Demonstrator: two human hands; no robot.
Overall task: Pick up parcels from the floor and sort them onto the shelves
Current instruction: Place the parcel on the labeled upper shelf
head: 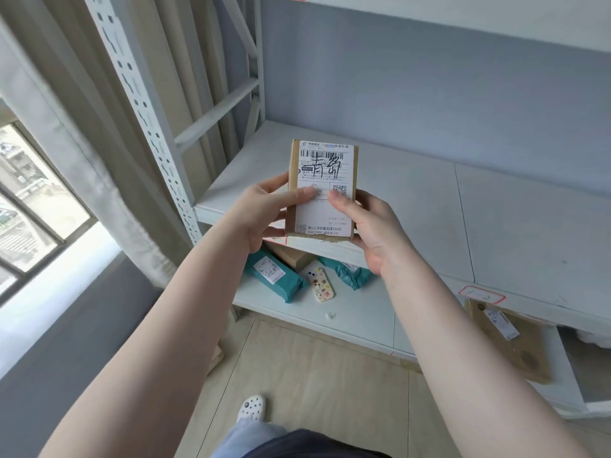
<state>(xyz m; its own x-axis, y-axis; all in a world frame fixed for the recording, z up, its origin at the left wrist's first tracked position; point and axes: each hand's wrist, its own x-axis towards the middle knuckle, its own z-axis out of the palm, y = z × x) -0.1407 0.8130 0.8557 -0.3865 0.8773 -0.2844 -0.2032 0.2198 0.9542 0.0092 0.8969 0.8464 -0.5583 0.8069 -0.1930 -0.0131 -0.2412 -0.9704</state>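
A small brown cardboard parcel [322, 166] with a white shipping label and handwritten black marks is held upright in front of me. My left hand [261, 214] grips its left side with the thumb across the label. On the right side, my right hand [370, 233] holds the parcel, thumb on the label near a QR code. The parcel hangs in the air over the front edge of the white middle shelf [429, 206], which is bare behind it.
The lower shelf [347, 322] holds two teal mailers [274, 276], a brown box [294, 257], a patterned phone case [320, 282] and a flat brown parcel [509, 342]. A perforated shelf upright [145, 114], curtain and window are at left. My shoe [252, 407] stands on the wood floor.
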